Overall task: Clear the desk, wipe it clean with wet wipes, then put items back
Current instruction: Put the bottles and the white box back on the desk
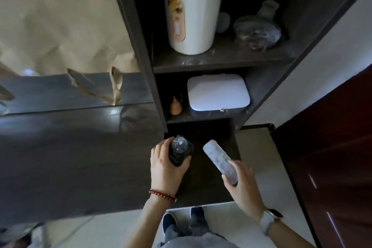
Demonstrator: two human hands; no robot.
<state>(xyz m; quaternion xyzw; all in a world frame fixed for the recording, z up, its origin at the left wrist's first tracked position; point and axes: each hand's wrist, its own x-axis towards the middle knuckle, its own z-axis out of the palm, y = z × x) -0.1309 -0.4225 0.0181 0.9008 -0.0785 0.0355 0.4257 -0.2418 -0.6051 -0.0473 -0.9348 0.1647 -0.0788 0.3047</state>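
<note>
Desk (70, 157) bare, left hand (167, 169) gripping dark ornament (179, 150), right hand (242, 181) holding pale bar (219, 161)

left grip (168, 164) and right grip (240, 182) both reach forward, fingers seemingly curled closed.

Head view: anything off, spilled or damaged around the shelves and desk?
Nothing broken. White smears or dust mark the front of the upper shelf board below the white canister. The left hand grips a dark ball-topped ornament; the right hand holds a pale grey bar tilted.
</note>
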